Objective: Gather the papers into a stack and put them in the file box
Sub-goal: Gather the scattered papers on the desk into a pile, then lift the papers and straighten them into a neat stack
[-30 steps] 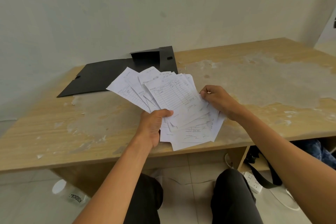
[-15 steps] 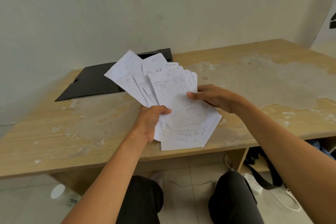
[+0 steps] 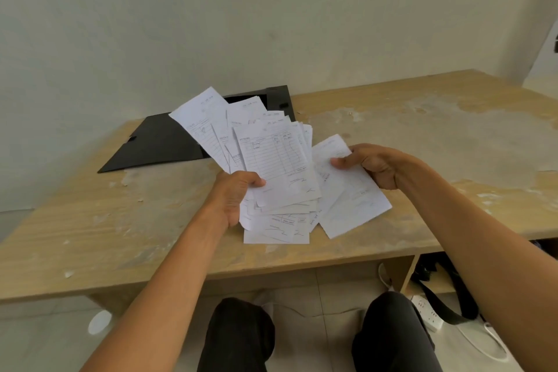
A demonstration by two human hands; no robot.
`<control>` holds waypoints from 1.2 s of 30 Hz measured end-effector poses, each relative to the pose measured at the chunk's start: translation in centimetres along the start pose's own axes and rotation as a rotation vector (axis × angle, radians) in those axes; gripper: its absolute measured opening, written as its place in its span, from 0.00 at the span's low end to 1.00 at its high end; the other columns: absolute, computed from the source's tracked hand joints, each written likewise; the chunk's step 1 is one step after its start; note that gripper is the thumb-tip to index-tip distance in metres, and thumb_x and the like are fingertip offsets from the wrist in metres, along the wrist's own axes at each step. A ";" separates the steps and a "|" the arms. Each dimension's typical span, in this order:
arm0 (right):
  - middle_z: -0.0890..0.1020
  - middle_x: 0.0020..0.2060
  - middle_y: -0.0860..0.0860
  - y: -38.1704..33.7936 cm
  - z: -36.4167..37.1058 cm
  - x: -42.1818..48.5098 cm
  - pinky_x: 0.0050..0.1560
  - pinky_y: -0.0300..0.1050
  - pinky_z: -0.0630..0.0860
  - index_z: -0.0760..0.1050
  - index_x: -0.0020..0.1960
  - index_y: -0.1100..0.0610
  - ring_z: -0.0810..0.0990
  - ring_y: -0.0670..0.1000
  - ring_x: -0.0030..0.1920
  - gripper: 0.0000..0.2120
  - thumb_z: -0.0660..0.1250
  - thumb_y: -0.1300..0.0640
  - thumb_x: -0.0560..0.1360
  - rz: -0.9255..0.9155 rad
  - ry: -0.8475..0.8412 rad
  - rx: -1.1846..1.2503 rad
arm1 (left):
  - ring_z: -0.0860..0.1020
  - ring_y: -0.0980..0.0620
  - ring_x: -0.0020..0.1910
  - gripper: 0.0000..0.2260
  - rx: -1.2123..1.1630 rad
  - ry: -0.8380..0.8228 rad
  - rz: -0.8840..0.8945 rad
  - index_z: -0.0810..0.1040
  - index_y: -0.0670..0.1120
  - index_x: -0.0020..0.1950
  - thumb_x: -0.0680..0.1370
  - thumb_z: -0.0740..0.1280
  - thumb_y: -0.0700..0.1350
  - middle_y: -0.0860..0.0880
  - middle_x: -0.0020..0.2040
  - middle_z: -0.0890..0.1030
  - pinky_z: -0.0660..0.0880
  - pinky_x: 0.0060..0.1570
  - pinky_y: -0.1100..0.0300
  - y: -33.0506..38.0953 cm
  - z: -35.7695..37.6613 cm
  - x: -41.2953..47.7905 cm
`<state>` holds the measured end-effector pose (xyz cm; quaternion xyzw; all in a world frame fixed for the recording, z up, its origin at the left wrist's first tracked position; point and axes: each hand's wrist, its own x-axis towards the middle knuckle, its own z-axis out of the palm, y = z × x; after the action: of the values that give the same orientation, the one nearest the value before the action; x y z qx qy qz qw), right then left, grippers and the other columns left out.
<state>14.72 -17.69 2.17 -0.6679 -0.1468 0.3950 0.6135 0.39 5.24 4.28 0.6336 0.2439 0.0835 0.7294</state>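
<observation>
Two hands are holding papers above the worktop's [image 3: 392,118] near edge: the left hand [image 3: 234,201] is pinching a fanned bundle of papers [image 3: 271,166], while the right hand [image 3: 373,164] is pinching a single sheet [image 3: 347,199] just beside it. Behind them, the black file box [image 3: 157,142] is lying open at the far left edge.

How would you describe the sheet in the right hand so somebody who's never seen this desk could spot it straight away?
Start at the wooden desk, near its front edge, where two hands hold white papers. The right hand pinches one sheet by its upper edge. Unlike the fanned papers in the left hand, it stands alone, pulled off to the right.
</observation>
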 end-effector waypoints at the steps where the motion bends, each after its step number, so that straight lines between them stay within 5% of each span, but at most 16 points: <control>1: 0.83 0.52 0.61 0.2 -0.4 0.1 0.42 0.56 0.81 0.79 0.55 0.63 0.83 0.62 0.51 0.17 0.74 0.59 0.69 -0.035 0.059 0.053 | 0.80 0.40 0.54 0.20 0.002 0.003 -0.001 0.77 0.38 0.60 0.70 0.66 0.27 0.41 0.56 0.82 0.75 0.57 0.42 0.0 -0.1 0.1; 10: 0.85 0.40 0.55 0.3 -1.6 -0.6 0.32 0.47 0.80 0.79 0.48 0.63 0.84 0.56 0.38 0.08 0.71 0.62 0.71 -0.396 0.462 0.251 | 0.79 0.40 0.54 0.19 0.027 0.062 -0.004 0.79 0.38 0.59 0.69 0.66 0.26 0.41 0.55 0.82 0.75 0.58 0.41 -0.5 -0.9 1.1; 19: 0.86 0.38 0.53 0.0 -0.3 -0.2 0.31 0.45 0.79 0.80 0.49 0.61 0.84 0.53 0.36 0.08 0.71 0.60 0.71 -0.357 0.393 0.269 | 0.81 0.41 0.50 0.16 0.043 -0.020 -0.013 0.80 0.41 0.53 0.69 0.66 0.27 0.42 0.52 0.83 0.79 0.49 0.43 -1.4 -0.3 2.0; 24: 0.85 0.34 0.53 -0.6 1.1 0.5 0.30 0.44 0.79 0.77 0.49 0.61 0.83 0.53 0.31 0.10 0.70 0.55 0.72 -0.223 0.306 0.477 | 0.80 0.42 0.50 0.18 0.065 -0.037 0.050 0.80 0.44 0.53 0.69 0.66 0.26 0.43 0.52 0.82 0.79 0.47 0.45 -1.4 0.1 2.4; 28: 0.84 0.41 0.55 -0.2 2.8 1.5 0.36 0.47 0.78 0.76 0.55 0.63 0.82 0.55 0.38 0.14 0.71 0.59 0.71 -0.249 0.378 0.260 | 0.82 0.43 0.49 0.18 0.014 -0.076 0.038 0.81 0.42 0.53 0.68 0.68 0.26 0.42 0.50 0.84 0.80 0.45 0.46 -1.5 0.4 2.9; 32: 0.83 0.43 0.53 0.3 4.8 2.7 0.31 0.41 0.77 0.74 0.47 0.57 0.82 0.51 0.39 0.09 0.73 0.59 0.71 -0.324 0.527 0.067 | 0.83 0.45 0.47 0.17 -0.009 -0.133 0.041 0.81 0.43 0.53 0.69 0.67 0.28 0.44 0.48 0.85 0.81 0.40 0.51 -1.7 0.8 2.6; 36: 0.80 0.46 0.51 0.6 5.7 3.5 0.32 0.40 0.76 0.66 0.49 0.51 0.81 0.50 0.41 0.19 0.76 0.57 0.68 -0.354 0.551 0.034 | 0.83 0.43 0.50 0.18 -0.019 -0.173 0.063 0.80 0.44 0.56 0.70 0.64 0.29 0.44 0.50 0.85 0.80 0.46 0.46 -1.9 0.8 2.7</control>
<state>12.76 -11.45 0.76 -0.7035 -0.0825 0.0891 0.7002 2.74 5.35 1.80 0.6390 0.1591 0.0538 0.7507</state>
